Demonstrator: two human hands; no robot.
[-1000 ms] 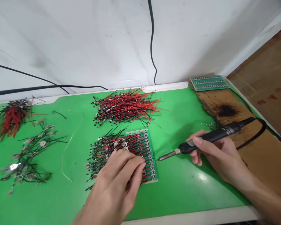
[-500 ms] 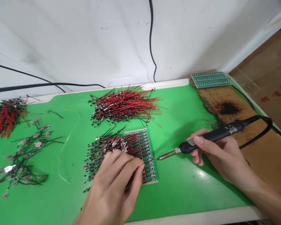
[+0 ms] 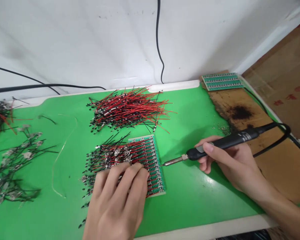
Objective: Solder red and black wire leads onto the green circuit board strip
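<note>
My right hand grips a black soldering iron, its metal tip pointing left at the right edge of a green circuit board. Rows of red and black wires with small metal parts lie across the board, their black ends fanning out to the left. My left hand rests over these wires, fingers bent and close together. Its fingertips point down beside the board's solder pads, and whatever lies under them is hidden.
Behind the board lies a heap of red and black wires. Black-leaded metal parts and a thin curved solder wire are at left. A scorched brown board at right carries another green circuit board. The iron's cable loops over it.
My left hand's thumb and forefinger pinch at the board's wires has given way to fingers lowered over them. The iron stays near the board's right edge; the view has shifted slightly.
</note>
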